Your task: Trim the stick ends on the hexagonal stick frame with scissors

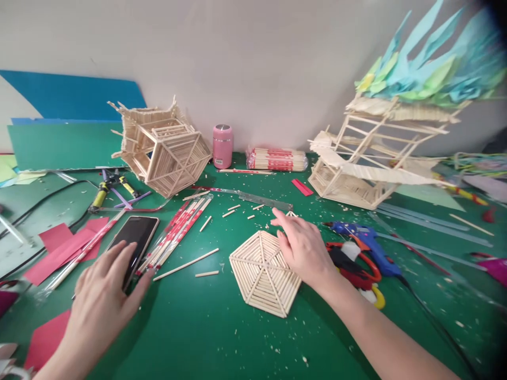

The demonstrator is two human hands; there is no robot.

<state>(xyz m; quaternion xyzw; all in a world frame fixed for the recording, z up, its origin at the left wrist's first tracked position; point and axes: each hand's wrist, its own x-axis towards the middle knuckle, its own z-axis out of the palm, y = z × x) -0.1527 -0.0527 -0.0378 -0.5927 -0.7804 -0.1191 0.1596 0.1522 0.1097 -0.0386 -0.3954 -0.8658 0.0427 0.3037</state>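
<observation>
My left hand (109,290) hovers over or rests on the lower end of a black smartphone (138,237), its fingers spread; whether it touches the screen I cannot tell. Beside its thumb lie chopsticks in red-and-clear wrappers (178,227) and a bare stick (186,264). A hexagonal panel of wooden sticks (263,279) lies flat on the green table (190,327). Over the panel's upper right edge reaches my right hand (303,248), with fingers extended and nothing visibly gripped. To its right lie a blue glue gun (356,232) and red-and-black-handled scissors (352,269).
Two stick-built structures stand behind, a hexagonal one (170,153) at left and a larger one (368,158) topped with paper leaves. Between them are a pink flask (223,146) and a chopstick bundle (277,159). Pliers (113,187) and red paper (67,250) lie at left.
</observation>
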